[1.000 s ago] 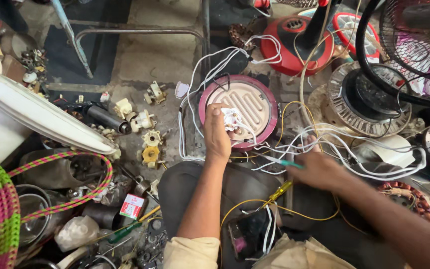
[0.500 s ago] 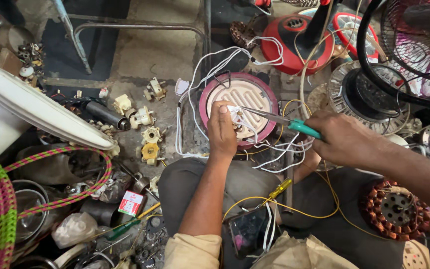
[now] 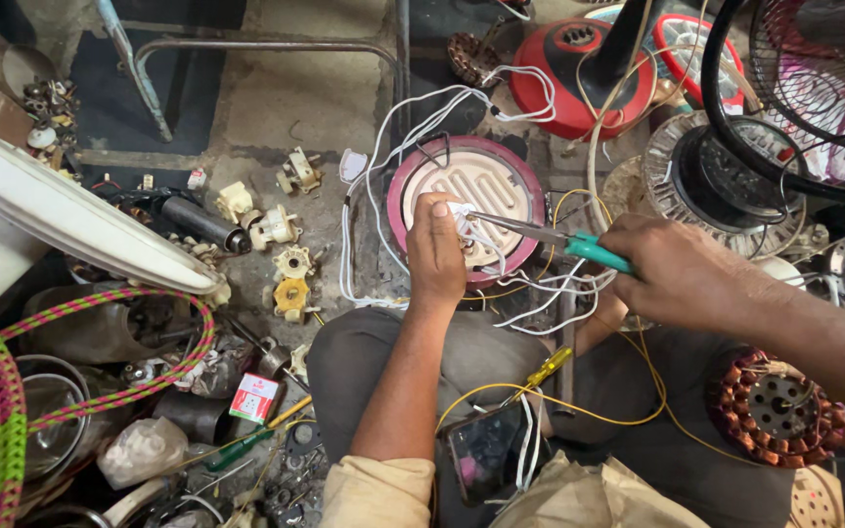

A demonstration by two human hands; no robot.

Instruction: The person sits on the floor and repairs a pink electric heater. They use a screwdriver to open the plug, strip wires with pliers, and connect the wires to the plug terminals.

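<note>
Since half a second ago the right hand (image 3: 682, 269) has swung its teal-handled long-nose pliers (image 3: 550, 235) leftward, so the tips now meet the bundle of white wires (image 3: 471, 235) pinched at the left hand's fingertips; the left hand (image 3: 435, 249) has barely shifted.

Nearest, a dark phone (image 3: 486, 450) and a yellow-handled screwdriver (image 3: 545, 370) lie on the person's lap. Above them the left hand is closed in a pinch on the wire ends, and the right hand is wrapped shut around the pliers' grips.

The wires are thin, light and floppy — they look best held close to the stripped ends, as here, since slack lengths will spring away. Beyond, they rest over the round coil hotplate (image 3: 466, 200) with its maroon rim — rigid, and its pale grooved bed likely brittle.

Farthest, a red fan base (image 3: 579, 73) stands on the floor.
</note>
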